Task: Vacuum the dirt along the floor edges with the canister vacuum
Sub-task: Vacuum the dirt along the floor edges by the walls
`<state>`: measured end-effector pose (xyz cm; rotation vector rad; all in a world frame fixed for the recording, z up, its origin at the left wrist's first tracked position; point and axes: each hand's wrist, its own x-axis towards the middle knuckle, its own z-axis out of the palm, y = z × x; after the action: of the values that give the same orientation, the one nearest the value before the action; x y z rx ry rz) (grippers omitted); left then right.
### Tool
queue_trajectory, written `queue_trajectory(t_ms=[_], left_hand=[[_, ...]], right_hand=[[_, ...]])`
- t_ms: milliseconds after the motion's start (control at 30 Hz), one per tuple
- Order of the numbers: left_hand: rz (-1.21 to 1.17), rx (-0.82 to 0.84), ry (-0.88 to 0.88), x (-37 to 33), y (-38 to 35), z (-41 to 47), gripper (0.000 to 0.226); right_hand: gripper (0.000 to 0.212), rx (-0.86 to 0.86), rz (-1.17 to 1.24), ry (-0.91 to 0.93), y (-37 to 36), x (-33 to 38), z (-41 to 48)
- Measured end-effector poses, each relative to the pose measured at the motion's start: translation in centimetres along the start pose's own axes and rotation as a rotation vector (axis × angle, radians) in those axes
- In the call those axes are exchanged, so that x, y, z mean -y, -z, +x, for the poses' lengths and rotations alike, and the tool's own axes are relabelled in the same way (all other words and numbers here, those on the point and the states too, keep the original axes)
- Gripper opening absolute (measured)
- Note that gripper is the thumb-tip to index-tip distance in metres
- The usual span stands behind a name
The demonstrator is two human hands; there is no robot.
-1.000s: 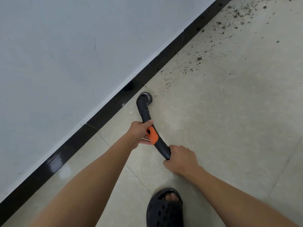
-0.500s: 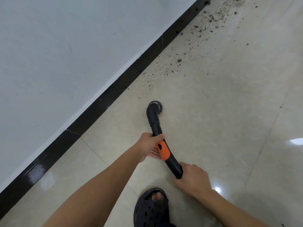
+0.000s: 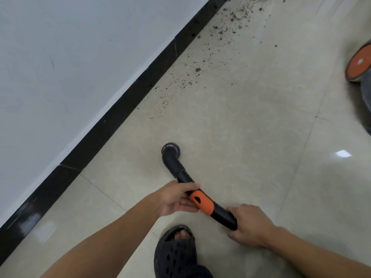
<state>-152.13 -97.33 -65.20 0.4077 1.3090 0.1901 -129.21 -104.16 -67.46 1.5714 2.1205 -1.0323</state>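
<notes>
Vacuum wand (image 3: 184,175) gripped in both hands (image 3: 176,199) (image 3: 249,225), nozzle (image 3: 170,150) near dirt (image 3: 197,70).

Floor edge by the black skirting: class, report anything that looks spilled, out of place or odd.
Dark dirt crumbs lie scattered over the pale tiles beside the skirting, densest toward the far end. The vacuum nozzle sits short of them, apart from the skirting. The left hand and right hand grip the wand.
</notes>
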Motion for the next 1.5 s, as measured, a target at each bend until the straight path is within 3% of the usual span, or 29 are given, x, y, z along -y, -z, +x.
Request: queue_trajectory(t_ms=[167,267,400,700,933,1233,1333,1500], left_hand=[[-0.088,-0.207,-0.214,-6.4,-1.5,3.1,0.036],[-0.108,-0.314,-0.248,-7.8,0.4,2.5,0.03],[-0.131,-0.279,-0.16,-5.2,3.9,0.6,0.033],[-0.118,-0.246,-0.298,-14.7,2.1,6.7,0.04],[-0.189,-0.257,-0.233,-7.0,6.0,3.7,0.033],[-0.068,-0.199,-0.353,-19.7,5.0,9.1,0.04],[-0.086,-0.225,-0.355,-17.9,5.2,7.9,0.044],[-0.206,-0.258,-0.307,-8.3,8.1,3.9,0.037]], right_hand=[[0.024,-0.153,0.008,-0.154,4.5,0.9,5.1],[0.021,-0.125,0.053,-0.084,5.3,3.2,7.0],[0.02,-0.053,-0.059,0.038,5.3,4.3,7.9],[0.016,-0.168,0.061,-0.198,10.3,2.8,12.4],[0.027,-0.011,-0.178,-0.009,8.0,4.7,11.1],[0.017,-0.225,-0.034,-0.169,14.7,3.1,16.9],[0.014,-0.171,-0.071,-0.122,14.2,3.1,15.7],[0.016,-0.037,-0.218,0.125,10.7,4.7,14.4]])
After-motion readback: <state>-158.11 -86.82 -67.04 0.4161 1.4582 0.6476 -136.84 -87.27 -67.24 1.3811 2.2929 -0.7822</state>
